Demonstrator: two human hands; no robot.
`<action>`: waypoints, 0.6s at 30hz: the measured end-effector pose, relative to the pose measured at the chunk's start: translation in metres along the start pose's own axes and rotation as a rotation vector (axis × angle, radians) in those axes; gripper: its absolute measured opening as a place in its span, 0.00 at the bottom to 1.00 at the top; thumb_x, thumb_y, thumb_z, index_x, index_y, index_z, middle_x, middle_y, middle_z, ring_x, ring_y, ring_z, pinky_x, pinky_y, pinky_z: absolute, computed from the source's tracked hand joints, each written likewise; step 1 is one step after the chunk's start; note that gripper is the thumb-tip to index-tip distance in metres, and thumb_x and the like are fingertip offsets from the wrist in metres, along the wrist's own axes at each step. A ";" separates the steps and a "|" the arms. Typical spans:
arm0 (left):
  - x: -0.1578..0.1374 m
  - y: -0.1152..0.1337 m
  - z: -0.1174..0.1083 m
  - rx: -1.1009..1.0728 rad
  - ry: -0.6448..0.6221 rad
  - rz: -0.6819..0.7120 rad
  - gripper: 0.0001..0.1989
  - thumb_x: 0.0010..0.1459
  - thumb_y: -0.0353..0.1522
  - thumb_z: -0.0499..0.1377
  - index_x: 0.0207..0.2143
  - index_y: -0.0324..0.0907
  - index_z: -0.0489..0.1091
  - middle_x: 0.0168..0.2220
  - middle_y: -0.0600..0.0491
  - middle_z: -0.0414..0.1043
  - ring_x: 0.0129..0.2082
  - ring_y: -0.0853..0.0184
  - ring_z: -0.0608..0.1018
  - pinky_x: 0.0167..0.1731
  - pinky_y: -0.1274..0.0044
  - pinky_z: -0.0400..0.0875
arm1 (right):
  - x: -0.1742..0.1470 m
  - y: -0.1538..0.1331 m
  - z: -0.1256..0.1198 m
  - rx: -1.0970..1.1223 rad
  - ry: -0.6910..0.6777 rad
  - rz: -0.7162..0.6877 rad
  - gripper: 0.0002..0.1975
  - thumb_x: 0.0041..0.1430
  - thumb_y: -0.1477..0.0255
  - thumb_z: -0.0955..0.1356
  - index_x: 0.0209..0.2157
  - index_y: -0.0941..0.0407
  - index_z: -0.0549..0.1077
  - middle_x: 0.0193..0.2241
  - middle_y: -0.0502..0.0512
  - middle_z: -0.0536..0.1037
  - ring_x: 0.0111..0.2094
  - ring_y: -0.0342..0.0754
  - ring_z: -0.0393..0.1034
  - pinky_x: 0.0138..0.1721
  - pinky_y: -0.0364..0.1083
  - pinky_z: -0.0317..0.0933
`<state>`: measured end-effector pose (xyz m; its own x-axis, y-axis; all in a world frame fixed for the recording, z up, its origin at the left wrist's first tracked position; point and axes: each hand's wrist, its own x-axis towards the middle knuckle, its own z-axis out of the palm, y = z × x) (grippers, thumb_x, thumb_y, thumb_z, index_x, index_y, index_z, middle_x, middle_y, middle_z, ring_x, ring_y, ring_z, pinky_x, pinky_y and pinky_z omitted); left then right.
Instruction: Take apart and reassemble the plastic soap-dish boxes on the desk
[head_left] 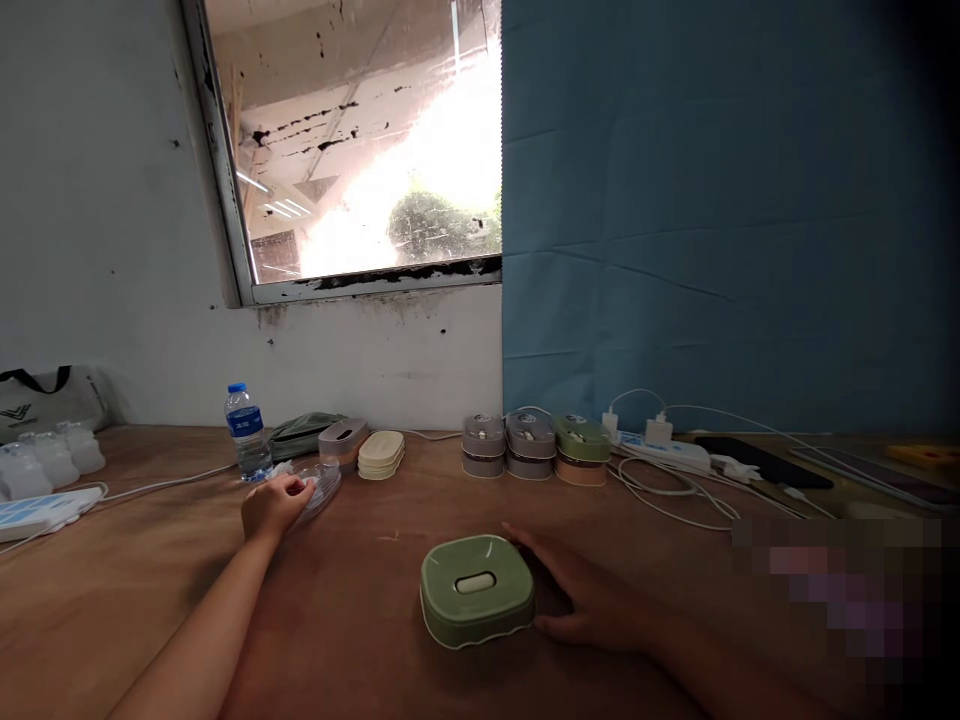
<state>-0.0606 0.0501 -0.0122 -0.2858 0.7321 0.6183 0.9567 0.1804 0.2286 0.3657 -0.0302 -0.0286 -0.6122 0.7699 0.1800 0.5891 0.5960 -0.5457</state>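
A green lid-like box top (478, 590) with a pale oval button lies on the table in front of me. My right hand (600, 598) is at its right side, thumb and fingers spread around that edge without a closed grip. Farther off on the left, my left hand (276, 508) has its fingers curled together beside some clear plastic pieces (324, 488). Whether those fingers pinch one of the pieces is hidden. Behind them stand a grey-and-tan box (343, 443) and a stack of cream oval pieces (381, 455).
Two grey lidded boxes (529, 445) and a green-and-tan one (583, 450) line the back. A water bottle (247, 435) stands near the left hand. White cables and a power strip (667, 452) occupy the right; several translucent bottles (52, 458) sit far left.
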 end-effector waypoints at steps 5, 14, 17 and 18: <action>-0.001 0.002 0.000 0.041 -0.065 0.023 0.17 0.48 0.44 0.50 0.19 0.44 0.69 0.24 0.54 0.74 0.26 0.64 0.74 0.24 0.78 0.57 | 0.001 0.000 0.000 -0.003 -0.001 -0.003 0.43 0.44 0.63 0.69 0.59 0.52 0.44 0.58 0.58 0.53 0.57 0.58 0.47 0.55 0.56 0.45; -0.005 0.014 -0.009 0.041 0.102 0.132 0.14 0.50 0.40 0.50 0.26 0.42 0.71 0.34 0.50 0.70 0.31 0.63 0.72 0.33 0.74 0.61 | 0.000 0.000 0.000 -0.014 -0.009 -0.010 0.43 0.45 0.64 0.69 0.59 0.51 0.44 0.58 0.57 0.53 0.57 0.57 0.48 0.56 0.56 0.45; -0.018 0.043 -0.021 -0.104 0.158 0.373 0.12 0.48 0.36 0.52 0.31 0.40 0.71 0.37 0.47 0.66 0.37 0.59 0.70 0.40 0.70 0.60 | 0.000 -0.001 -0.001 -0.014 -0.001 -0.010 0.43 0.44 0.65 0.69 0.59 0.51 0.45 0.58 0.57 0.54 0.57 0.58 0.48 0.55 0.56 0.46; -0.025 0.056 -0.025 -0.205 0.103 0.497 0.11 0.48 0.35 0.52 0.32 0.40 0.70 0.38 0.46 0.66 0.39 0.59 0.69 0.42 0.70 0.60 | 0.000 -0.001 -0.001 -0.014 0.001 -0.012 0.43 0.44 0.65 0.69 0.59 0.51 0.45 0.58 0.57 0.54 0.57 0.58 0.48 0.55 0.55 0.46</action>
<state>-0.0016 0.0254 0.0037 0.1841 0.6266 0.7573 0.9504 -0.3100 0.0254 0.3657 -0.0309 -0.0272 -0.6191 0.7627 0.1873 0.5889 0.6086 -0.5318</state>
